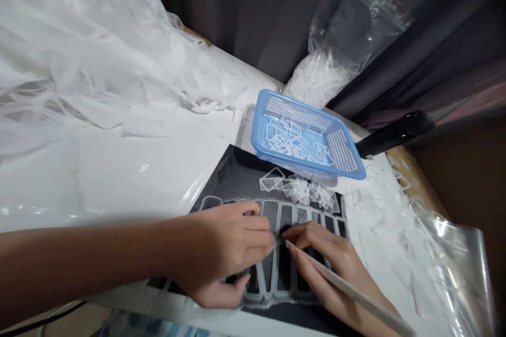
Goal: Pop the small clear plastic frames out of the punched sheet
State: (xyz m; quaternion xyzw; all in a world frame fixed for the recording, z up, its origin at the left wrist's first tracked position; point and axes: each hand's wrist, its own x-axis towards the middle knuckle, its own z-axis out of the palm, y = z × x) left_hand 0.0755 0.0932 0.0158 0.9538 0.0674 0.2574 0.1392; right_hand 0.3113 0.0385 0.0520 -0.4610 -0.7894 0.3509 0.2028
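My left hand (pixel 231 250) lies over a row of thin rectangular clear-white frames (pixel 286 295) on a black mat (pixel 245 171). Its fingers are stretched out and a little bent, with the thumb apart and nothing visibly held. Close beside its fingertips, my right hand (pixel 332 260) pinches near the same row. A long, narrow, pale grey strip (pixel 343 284) tapers to a point at the right fingertips and runs back along the hand; its exact kind cannot be made out. Small loose clear frames (pixel 300 189) lie bunched at the mat's far end.
A blue plastic basket (pixel 306 160) with small white frames stands behind the mat. Behind it is a clear zip bag (pixel 336 58) of similar pieces. White film strips (pixel 98 47) heap at the left; clear plastic (pixel 454 258) lies right. A black object (pixel 395 134) juts out beside the basket.
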